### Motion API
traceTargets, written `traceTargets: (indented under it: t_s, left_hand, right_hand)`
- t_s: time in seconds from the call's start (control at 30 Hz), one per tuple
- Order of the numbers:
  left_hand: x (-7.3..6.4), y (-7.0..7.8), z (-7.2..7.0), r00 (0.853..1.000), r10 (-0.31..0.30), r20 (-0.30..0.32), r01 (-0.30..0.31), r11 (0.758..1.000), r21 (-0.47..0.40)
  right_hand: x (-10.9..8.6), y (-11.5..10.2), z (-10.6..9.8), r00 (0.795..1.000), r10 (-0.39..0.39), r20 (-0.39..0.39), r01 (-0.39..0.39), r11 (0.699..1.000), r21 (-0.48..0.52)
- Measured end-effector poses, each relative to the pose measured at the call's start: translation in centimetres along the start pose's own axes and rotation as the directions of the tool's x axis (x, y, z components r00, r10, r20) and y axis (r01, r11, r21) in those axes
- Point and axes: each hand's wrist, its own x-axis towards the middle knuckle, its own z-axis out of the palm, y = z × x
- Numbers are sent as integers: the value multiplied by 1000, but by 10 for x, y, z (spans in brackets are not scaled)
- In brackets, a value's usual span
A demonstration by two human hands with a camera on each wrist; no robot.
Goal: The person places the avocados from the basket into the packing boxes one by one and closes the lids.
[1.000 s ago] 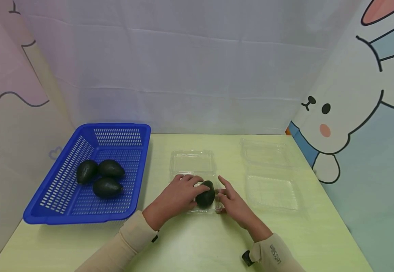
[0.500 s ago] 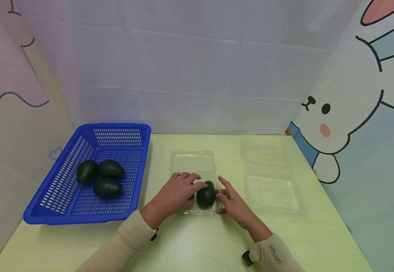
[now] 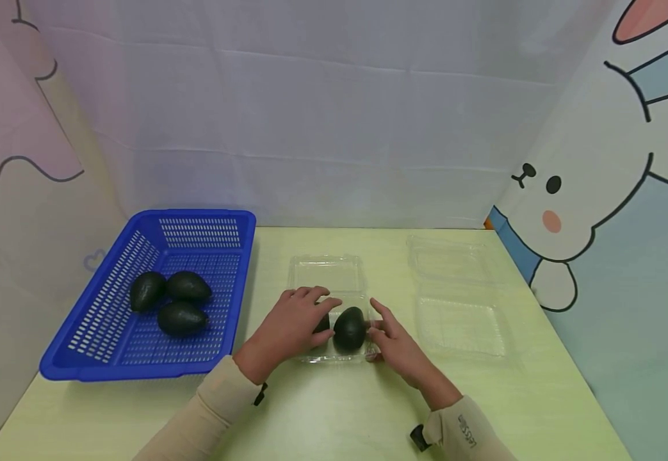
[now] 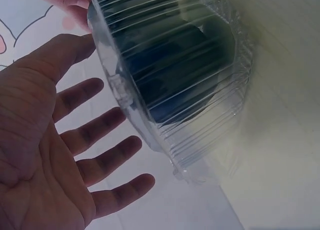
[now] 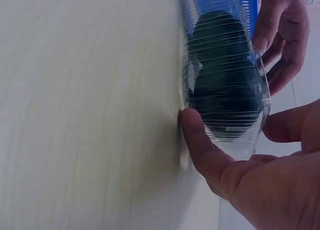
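Observation:
Two dark green avocados sit in the base of a clear plastic clamshell container, its lid folded back. The right avocado shows fully in the head view. The left avocado, seen through the ribbed wall in the left wrist view, is mostly covered from above by the left hand. That hand hovers over the container's left side, fingers spread and loosely bent, thumb apart from them. At the container's right end, the right hand holds the wall, one fingertip low by the base and another digit at the rim.
On the left stands a blue plastic basket with three more avocados inside. Another clear clamshell container lies unfolded to the right. A white cloth hangs behind the pale table.
The left hand has moved off the right avocado, leftward and slightly away, its thumb and fingers spreading. The right avocado now lies uncovered. The right hand has stayed in place.

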Motion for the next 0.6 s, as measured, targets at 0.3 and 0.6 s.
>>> traceTargets:
  t_s: [0.3, 0.6]
  left_hand:
    - [0, -2, 1, 993, -113, 30, 114, 992, -47]
    - [0, -5, 3, 981, -189, 39, 192, 975, -113]
  right_hand:
    - [4, -1, -1, 999, -6, -31, 6, 1000, -11]
    - [10, -9, -7, 999, -15, -36, 12, 996, -85]
